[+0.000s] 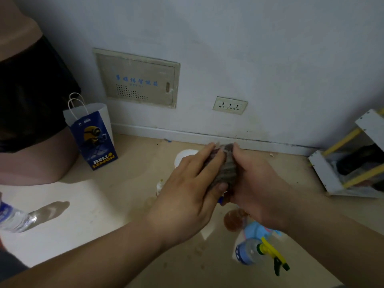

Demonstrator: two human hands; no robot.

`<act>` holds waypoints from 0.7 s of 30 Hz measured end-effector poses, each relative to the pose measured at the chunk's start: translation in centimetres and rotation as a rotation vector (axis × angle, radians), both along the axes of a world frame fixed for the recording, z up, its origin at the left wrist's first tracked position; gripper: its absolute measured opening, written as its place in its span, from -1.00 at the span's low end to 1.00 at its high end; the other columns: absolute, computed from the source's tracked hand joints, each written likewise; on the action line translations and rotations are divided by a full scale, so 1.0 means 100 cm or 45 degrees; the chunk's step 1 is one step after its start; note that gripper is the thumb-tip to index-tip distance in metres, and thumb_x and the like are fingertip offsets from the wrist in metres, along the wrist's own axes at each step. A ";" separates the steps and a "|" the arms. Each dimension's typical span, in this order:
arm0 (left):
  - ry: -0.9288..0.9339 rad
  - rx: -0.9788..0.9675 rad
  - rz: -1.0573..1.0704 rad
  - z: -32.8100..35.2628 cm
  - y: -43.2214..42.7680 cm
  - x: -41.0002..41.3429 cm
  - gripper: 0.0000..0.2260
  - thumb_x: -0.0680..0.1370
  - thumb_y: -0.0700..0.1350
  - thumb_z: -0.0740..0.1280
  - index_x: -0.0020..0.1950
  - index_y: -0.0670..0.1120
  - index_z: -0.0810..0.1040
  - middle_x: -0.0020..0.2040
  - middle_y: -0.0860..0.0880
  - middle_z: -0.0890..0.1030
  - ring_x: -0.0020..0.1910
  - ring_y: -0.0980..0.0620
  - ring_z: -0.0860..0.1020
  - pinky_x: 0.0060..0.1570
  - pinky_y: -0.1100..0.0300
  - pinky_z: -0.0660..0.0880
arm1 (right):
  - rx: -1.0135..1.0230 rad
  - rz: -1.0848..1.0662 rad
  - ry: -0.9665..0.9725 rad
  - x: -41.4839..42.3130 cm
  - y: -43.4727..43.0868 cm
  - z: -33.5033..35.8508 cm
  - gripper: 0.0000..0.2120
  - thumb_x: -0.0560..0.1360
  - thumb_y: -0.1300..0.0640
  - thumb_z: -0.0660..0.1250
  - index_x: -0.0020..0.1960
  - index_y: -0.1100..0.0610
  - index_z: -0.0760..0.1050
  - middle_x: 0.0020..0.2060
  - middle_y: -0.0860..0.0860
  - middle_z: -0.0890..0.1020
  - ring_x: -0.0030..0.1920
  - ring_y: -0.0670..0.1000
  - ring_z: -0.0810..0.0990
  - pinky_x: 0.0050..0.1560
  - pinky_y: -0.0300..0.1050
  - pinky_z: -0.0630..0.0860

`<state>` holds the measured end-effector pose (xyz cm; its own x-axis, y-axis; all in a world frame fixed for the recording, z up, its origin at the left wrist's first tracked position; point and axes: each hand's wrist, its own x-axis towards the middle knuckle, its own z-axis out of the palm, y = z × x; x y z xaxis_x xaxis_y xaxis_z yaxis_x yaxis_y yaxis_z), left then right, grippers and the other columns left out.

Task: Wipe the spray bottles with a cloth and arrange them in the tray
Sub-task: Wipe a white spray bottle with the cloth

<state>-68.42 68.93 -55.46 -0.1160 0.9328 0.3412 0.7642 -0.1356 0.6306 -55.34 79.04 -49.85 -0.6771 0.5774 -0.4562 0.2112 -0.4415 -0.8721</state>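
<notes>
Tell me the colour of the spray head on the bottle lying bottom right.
The spray head is yellow with a dark green trigger, head view.

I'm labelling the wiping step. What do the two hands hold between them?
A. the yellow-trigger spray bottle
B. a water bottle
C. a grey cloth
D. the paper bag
C: the left hand and right hand grip a grey cloth; the yellow-trigger spray bottle lies on the floor.

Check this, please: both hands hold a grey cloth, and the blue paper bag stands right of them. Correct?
No. The head view shows the blue paper bag standing left of them; the left hand and right hand do hold the grey cloth.
</notes>
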 end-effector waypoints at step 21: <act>-0.306 -0.112 0.567 -0.020 0.034 -0.040 -0.76 0.72 0.03 0.12 0.14 0.01 0.56 -0.03 -0.02 0.56 -0.02 -0.05 0.53 -0.09 0.10 0.41 | -0.041 -0.241 -0.203 0.005 -0.001 -0.003 -0.50 0.64 -0.29 0.08 0.15 0.10 0.53 -0.07 0.14 0.61 -0.24 0.10 0.60 -0.18 0.00 0.57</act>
